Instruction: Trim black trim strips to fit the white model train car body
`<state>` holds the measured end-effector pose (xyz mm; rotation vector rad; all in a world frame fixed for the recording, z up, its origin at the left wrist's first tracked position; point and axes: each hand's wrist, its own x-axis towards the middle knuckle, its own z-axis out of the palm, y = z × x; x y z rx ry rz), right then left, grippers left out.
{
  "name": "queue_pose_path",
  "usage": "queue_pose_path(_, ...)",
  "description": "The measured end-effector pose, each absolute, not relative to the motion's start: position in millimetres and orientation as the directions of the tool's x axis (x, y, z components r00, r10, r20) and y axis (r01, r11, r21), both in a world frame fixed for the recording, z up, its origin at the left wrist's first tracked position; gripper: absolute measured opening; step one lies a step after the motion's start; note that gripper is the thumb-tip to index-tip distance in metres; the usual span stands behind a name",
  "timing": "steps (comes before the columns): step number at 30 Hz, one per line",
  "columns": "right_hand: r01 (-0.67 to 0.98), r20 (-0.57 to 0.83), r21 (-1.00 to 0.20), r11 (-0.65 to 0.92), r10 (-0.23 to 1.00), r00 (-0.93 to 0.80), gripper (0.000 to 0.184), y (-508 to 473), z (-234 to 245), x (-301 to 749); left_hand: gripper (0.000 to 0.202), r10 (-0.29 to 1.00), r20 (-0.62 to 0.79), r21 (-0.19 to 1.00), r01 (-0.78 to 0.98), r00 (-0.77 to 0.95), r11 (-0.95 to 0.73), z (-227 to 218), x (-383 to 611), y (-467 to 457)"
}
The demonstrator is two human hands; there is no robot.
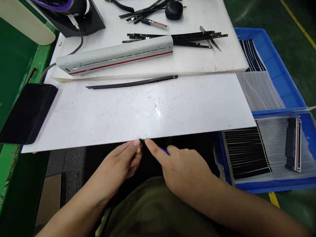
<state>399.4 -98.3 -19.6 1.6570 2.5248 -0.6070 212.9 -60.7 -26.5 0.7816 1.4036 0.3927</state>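
Note:
My left hand (124, 161) and my right hand (182, 171) meet just below the front edge of the white board (138, 112). Their fingertips pinch a tiny dark piece (142, 141) between them at the board's edge. A blue object (164, 151) shows under my right forefinger; what it is I cannot make out. One thin black strip (130, 83) lies alone on the board farther back. A long grey-white bar with a red stripe (116, 59) rests behind it on a thicker white slab (148, 56).
More black strips (177, 35) and a black case (174, 10) lie on the slab. Blue trays (271, 65) at the right hold rows of black strips (247, 151) and a black block (292, 143). A black pad (27, 112) sits left.

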Motion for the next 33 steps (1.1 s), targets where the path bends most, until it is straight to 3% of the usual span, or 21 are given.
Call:
queue_pose_path(9,0.912,-0.304,-0.253,0.324,0.868,-0.393,0.078,-104.1,-24.4,392.7,0.043,0.656,-0.732,0.680,0.121,0.185,0.723,-31.5,209.5,-60.2)
queue_pose_path(16,0.870,-0.312,-0.424,0.252,0.861,-0.402,0.072,-98.9,-24.6,402.1,0.042,0.658,-0.728,0.683,0.133,0.190,0.718,-29.0,210.2,-59.6)
queue_pose_path(25,0.849,-0.321,-0.456,0.268,0.840,-0.438,0.074,-93.3,-18.3,404.6,0.044,0.636,-0.745,0.665,0.160,0.201,0.729,-27.6,208.9,-57.9)
queue_pose_path(28,0.855,-0.312,-0.428,0.294,0.839,-0.445,0.076,-93.6,-17.8,403.3,0.045,0.623,-0.756,0.653,0.167,0.201,0.739,-29.6,206.4,-58.8)
queue_pose_path(33,0.892,-0.265,-0.271,0.361,0.863,-0.430,0.084,-98.7,-20.4,396.6,0.047,0.618,-0.758,0.650,0.166,0.207,0.741,-32.3,203.8,-58.6)
